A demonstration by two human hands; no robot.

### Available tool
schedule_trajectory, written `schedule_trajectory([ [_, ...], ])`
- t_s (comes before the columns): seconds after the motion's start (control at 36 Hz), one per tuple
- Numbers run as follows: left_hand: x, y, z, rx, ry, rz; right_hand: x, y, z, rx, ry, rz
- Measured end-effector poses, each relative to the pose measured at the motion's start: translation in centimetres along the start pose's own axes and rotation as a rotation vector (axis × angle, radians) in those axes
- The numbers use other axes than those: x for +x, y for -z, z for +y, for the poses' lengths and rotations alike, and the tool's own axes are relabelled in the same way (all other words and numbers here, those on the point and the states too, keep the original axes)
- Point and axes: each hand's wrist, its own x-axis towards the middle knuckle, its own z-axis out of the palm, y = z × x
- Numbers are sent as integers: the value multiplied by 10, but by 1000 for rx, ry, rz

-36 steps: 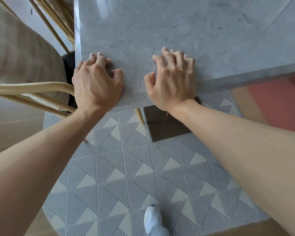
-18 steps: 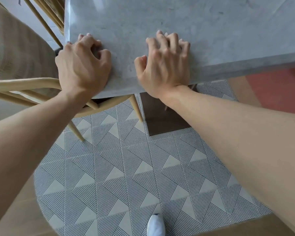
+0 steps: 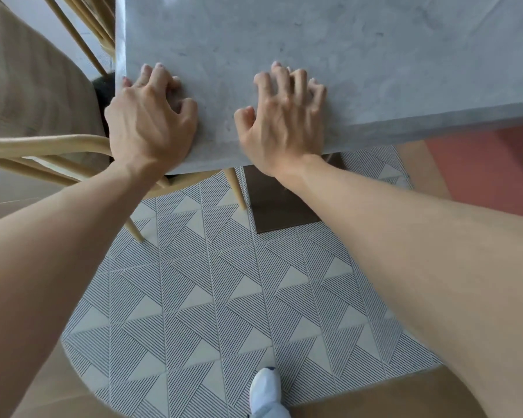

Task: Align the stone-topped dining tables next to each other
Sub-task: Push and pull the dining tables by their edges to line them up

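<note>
Compared to half a second back, the grey stone counter point(image 3: 314, 49) sits a bit further right and lower in the head view, and both hands shifted with it. The left hand point(image 3: 150, 122) is clawed on its near left corner, fingers curled and pressing down, not wrapped around anything. The right hand point(image 3: 284, 122) is half-open, fingertips dug into the top by the near edge. That near edge slopes up toward the right. A wooden chair point(image 3: 43, 146) sits just left of it, over patterned tile floor point(image 3: 224, 297).

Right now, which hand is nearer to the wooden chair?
Left. The left hand presses the table corner, right beside the wooden chair; the right hand rests farther along the edge.
</note>
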Motion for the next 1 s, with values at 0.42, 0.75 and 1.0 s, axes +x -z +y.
schedule_trajectory([
  [0.42,-39,123,39,287,-149,-1035,-177,102,78,339,9,-839],
  [0.75,20,199,195,-40,-176,-965,-79,279,224,806,-581,-325],
  [1.0,58,222,366,71,-528,-816,-36,354,303,1021,-556,-199],
])
